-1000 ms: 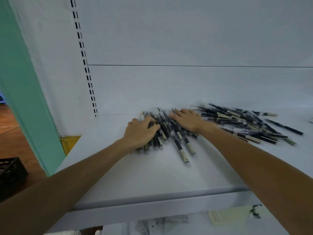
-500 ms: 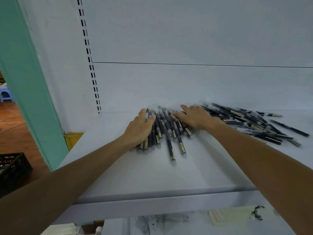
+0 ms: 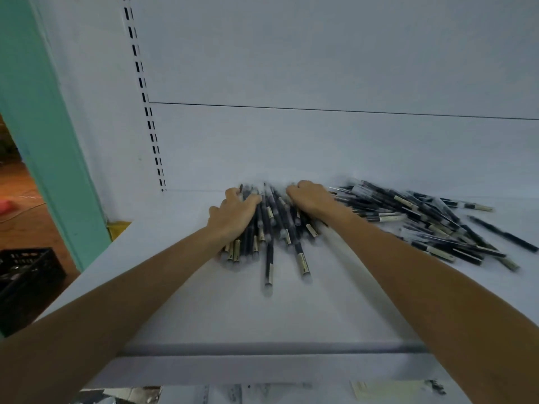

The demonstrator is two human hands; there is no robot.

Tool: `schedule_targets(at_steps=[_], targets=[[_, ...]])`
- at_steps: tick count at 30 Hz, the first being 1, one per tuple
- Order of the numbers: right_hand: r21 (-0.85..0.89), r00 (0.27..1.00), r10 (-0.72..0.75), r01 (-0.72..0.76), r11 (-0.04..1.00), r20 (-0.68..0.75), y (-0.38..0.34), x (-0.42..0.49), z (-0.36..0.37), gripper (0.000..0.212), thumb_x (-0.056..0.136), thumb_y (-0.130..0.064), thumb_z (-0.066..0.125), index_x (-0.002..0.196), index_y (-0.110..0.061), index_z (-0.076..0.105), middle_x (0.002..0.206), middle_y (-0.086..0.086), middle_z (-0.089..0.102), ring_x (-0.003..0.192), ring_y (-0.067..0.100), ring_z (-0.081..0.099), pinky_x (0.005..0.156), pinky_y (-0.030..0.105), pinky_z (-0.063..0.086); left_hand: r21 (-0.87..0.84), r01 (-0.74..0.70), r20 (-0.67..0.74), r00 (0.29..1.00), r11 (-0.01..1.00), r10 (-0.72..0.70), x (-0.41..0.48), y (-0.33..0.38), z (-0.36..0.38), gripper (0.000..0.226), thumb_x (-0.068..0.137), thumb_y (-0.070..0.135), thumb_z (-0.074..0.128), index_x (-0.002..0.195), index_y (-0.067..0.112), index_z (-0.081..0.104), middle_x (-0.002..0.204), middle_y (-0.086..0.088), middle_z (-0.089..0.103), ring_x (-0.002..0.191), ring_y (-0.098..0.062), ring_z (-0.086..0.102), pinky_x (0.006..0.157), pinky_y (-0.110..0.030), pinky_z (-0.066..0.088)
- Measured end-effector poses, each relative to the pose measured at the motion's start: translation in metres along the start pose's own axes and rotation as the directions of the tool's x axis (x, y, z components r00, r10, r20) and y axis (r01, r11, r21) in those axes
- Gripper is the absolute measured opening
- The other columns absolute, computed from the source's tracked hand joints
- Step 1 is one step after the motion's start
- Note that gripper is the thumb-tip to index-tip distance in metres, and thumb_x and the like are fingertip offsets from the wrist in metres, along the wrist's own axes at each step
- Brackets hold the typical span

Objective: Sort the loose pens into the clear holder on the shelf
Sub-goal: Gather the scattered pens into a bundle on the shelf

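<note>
The left hand (image 3: 233, 212) lies over the left side of a bundle of pens (image 3: 275, 228) on the white shelf (image 3: 306, 313). Its fingers (image 3: 232, 195) are bent down over the far ends of the pens and its thumb reaches across the top of them. The right hand (image 3: 310, 198) sits on the right side of the same bundle, its fingers (image 3: 294, 188) curled tightly down at the far tips, so both hands grasp the bundle from opposite sides. The pens between the hands are dark with pale labels and run roughly parallel, pointing away from the person. Several near ends stick out from under the left palm, and two longer ones jut toward the shelf's front edge. The far ends are blurred, so the exact contact there cannot be told. Just to the right of the right wrist lies a loose pile of pens (image 3: 423, 223), crossed at many angles. A single pen (image 3: 503, 233) lies apart at its far right. A black crate (image 3: 26, 284) stands on the floor at lower left, beside a teal post (image 3: 43, 126).
</note>
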State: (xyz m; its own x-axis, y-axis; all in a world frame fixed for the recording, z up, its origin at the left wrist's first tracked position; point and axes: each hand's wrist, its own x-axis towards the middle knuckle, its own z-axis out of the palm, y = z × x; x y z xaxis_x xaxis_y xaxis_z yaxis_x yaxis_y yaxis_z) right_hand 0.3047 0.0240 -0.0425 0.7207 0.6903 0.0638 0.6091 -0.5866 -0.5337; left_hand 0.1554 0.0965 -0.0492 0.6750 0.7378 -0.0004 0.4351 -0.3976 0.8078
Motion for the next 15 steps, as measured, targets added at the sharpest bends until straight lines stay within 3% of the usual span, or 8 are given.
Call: schedule_targets(at_steps=[3, 6, 8, 12, 15], targets=[[0.126, 1.000, 0.015, -0.016, 0.992, 0.007, -0.015, -0.002, 0.004, 0.022, 0.097, -0.016, 0.032, 0.081, -0.006, 0.044, 0.109, 0.023, 0.053, 0.100, 0.031, 0.051, 0.078, 0.029, 0.031, -0.031, 0.015, -0.016, 1.000, 0.999, -0.015, 0.002, 0.004, 0.007, 0.067, 0.091, 0.057, 0.035, 0.144, 0.019, 0.020, 0.144, -0.010, 0.034, 0.136, -0.033, 0.021, 0.108, -0.044, 0.025], [0.104, 1.000, -0.002, 0.000, 0.995, 0.027, -0.026, -0.006, 0.016, 0.038, 0.097, -0.027, 0.023, 0.106, -0.006, 0.054, 0.121, 0.017, 0.054, 0.110, 0.034, 0.047, 0.098, 0.041, 0.035, -0.038, 0.018, -0.030, 0.999, 0.999, -0.019, 0.002, 0.004, 0.011, 0.069, 0.089, 0.062, 0.034, 0.141, 0.017, 0.025, 0.139, -0.011, 0.040, 0.132, -0.033, 0.029, 0.105, -0.044, 0.030], [0.095, 0.999, 0.016, -0.018, 0.995, 0.029, -0.029, -0.008, 0.024, 0.044, 0.099, -0.027, 0.020, 0.124, -0.005, 0.049, 0.133, 0.019, 0.046, 0.122, 0.038, 0.040, 0.103, 0.047, 0.032, -0.032, 0.018, -0.032, 0.999, 0.999, -0.019, 0.002, 0.005, 0.012, 0.066, 0.091, 0.060, 0.033, 0.141, 0.018, 0.025, 0.139, -0.010, 0.041, 0.132, -0.033, 0.031, 0.106, -0.042, 0.030], [0.128, 0.996, -0.013, 0.002, 0.992, 0.088, -0.028, -0.013, 0.019, 0.039, 0.100, -0.022, 0.024, 0.128, -0.001, 0.043, 0.133, 0.021, 0.046, 0.123, 0.036, 0.044, 0.094, 0.035, 0.035, 0.006, 0.020, -0.011, 1.000, 1.000, -0.020, 0.004, 0.006, 0.008, 0.069, 0.093, 0.051, 0.034, 0.147, 0.016, 0.009, 0.145, -0.010, 0.037, 0.134, -0.034, 0.031, 0.107, -0.039, 0.028], [0.149, 0.992, -0.056, 0.039, 0.988, 0.111, -0.023, -0.016, 0.013, 0.043, 0.100, -0.034, 0.021, 0.126, -0.006, 0.041, 0.140, 0.017, 0.043, 0.129, 0.034, 0.040, 0.093, 0.034, 0.030, 0.025, -0.004, 0.024, 1.000, 1.000, 0.003, 0.005, 0.005, 0.004, 0.072, 0.092, 0.045, 0.039, 0.148, 0.021, 0.000, 0.147, -0.008, 0.036, 0.134, -0.033, 0.031, 0.106, -0.037, 0.028]])
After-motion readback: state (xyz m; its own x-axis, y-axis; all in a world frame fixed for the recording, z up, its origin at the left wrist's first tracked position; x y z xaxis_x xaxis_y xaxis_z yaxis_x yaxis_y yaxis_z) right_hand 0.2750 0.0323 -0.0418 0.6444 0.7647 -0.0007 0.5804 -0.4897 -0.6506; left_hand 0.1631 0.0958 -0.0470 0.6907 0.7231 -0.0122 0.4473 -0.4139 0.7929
